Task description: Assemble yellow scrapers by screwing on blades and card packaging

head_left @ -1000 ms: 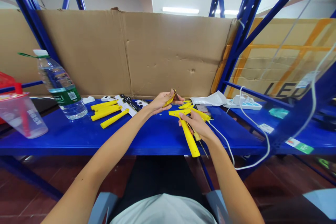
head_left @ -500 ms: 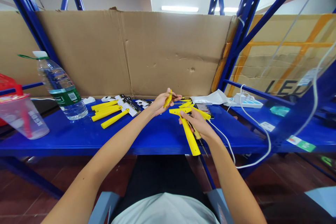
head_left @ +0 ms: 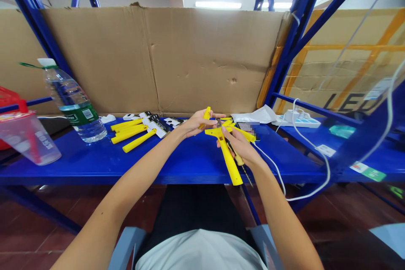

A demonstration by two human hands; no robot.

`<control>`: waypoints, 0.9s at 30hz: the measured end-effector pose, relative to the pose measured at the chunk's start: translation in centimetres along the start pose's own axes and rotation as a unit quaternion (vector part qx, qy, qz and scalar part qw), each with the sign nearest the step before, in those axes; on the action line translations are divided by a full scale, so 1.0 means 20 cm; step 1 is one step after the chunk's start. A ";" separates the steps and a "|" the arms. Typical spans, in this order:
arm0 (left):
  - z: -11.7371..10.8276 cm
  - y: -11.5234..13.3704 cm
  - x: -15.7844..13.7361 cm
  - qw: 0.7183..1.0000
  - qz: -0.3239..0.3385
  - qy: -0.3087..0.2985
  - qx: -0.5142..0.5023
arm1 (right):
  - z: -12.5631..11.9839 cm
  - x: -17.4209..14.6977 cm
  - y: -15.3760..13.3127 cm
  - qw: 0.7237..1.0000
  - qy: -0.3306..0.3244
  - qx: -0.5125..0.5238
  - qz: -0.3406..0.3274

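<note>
My right hand (head_left: 242, 145) is closed around a yellow T-shaped scraper handle (head_left: 230, 162), its wide head up and left, its grip slanting down over the table's front edge. A screwdriver (head_left: 239, 160) with a pale yellow handle is tucked under the same hand, its thin shaft pointing down. My left hand (head_left: 198, 123) pinches a small yellow plastic piece (head_left: 206, 114). Its fingertips are at the scraper's head, by a small dark flat part that I cannot make out well. More yellow pieces (head_left: 248, 134) lie behind my right hand.
Several yellow scraper handles (head_left: 128, 128) and black-and-white printed cards (head_left: 156, 123) lie on the blue table (head_left: 177, 160). Left stand a water bottle (head_left: 79, 109) and a plastic cup (head_left: 38, 139). Right are a white bag (head_left: 256, 116), a power strip (head_left: 299, 121) and a loose cable (head_left: 327, 173).
My left hand has moved slightly right, bringing its fingertips to the head of the scraper handle. The right hand keeps its hold on the handle and screwdriver. The view has shifted slightly.
</note>
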State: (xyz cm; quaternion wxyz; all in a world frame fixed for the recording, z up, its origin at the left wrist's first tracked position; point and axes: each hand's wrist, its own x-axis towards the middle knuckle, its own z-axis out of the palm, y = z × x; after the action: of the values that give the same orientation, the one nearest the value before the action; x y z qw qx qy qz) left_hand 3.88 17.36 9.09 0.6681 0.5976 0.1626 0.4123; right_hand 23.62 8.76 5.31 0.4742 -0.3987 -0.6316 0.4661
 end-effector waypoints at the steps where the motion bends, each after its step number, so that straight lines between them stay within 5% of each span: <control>1: 0.00 0.00 0.00 1.000 0.002 -0.002 0.007 | 0.00 0.00 0.00 1.000 0.001 0.000 0.001; 16: -0.02 0.03 -0.02 0.984 0.001 -0.013 0.179 | -0.01 -0.02 -0.03 0.997 -0.037 -0.061 -0.002; 27: 0.01 -0.04 0.04 0.958 0.117 0.048 0.257 | -0.02 0.01 0.03 0.999 0.016 -0.040 -0.015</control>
State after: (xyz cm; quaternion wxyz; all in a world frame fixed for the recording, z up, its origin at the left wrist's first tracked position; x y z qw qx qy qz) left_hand 4.74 17.88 8.57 0.4310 0.7434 0.2240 0.4598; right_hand 24.06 9.25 4.89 0.4748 -0.4152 -0.6481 0.4268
